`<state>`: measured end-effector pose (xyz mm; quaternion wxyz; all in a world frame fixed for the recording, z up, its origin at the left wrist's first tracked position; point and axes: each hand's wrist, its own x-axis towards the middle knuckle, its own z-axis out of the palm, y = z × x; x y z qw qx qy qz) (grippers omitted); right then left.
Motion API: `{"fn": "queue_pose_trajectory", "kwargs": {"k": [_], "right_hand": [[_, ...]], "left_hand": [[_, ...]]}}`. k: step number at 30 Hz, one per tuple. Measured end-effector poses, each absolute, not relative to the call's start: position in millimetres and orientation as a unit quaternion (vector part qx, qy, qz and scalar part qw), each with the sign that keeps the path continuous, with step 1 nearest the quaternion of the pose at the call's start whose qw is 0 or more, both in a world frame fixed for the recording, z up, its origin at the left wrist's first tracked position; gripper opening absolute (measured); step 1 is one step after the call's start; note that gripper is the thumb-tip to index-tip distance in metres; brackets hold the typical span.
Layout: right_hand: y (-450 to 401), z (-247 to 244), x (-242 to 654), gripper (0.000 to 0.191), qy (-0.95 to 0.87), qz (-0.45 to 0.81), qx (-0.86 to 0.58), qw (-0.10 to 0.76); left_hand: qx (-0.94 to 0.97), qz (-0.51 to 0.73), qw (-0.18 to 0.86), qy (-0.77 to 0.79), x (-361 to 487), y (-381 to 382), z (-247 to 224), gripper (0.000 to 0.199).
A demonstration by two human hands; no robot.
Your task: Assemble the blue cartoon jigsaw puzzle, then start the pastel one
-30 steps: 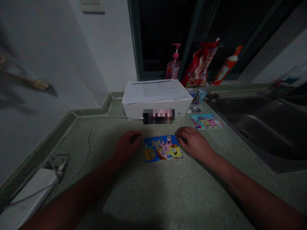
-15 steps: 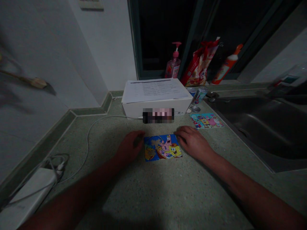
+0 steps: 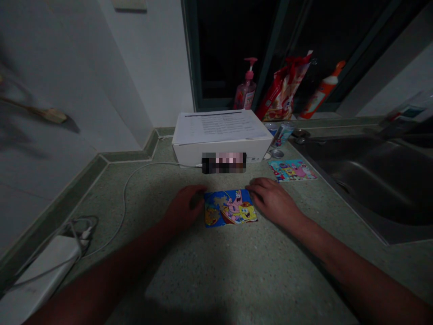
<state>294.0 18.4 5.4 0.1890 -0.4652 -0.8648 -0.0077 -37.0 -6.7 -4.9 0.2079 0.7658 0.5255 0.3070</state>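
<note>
A small cartoon jigsaw puzzle (image 3: 237, 212) with a blue ground lies flat on the counter between my hands. Its upper left part shows a jagged patch (image 3: 220, 201) in the counter's grey-green tone. My left hand (image 3: 185, 205) rests at the puzzle's left side, index fingertip by the top left corner and thumb apart from it. At the top right corner are the bent fingers of my right hand (image 3: 270, 198), the thumb lower along the edge. Neither hand lifts anything. Beyond my right hand lies a second cartoon picture (image 3: 293, 170), light blue and pink.
A white box (image 3: 216, 151) with a printed sheet (image 3: 219, 126) on top stands behind, a pixelated dark object (image 3: 223, 163) before it. A can (image 3: 282, 134) stands beside the box. The sink (image 3: 372, 180) is right; a white power strip (image 3: 43, 266) with cables lies left.
Both hands and the puzzle keep almost the same places. The view has shifted very slightly; my left fingertips sit a touch further right.
</note>
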Motion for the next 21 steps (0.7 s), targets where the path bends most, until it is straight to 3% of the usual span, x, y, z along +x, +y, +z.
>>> {"fn": "queue_pose_trajectory", "kwargs": {"k": [11,21], "right_hand": [[21,18,301,0.037,-0.841,0.010,-0.505,0.195],[35,44,371,0.034,-0.749,0.007,-0.660,0.054]], "left_hand": [[0.766,0.319,0.192,0.525,-41,-4,-13,0.032],[0.745,0.307,0.195,0.559,-41,-4,-6,0.033]]}}
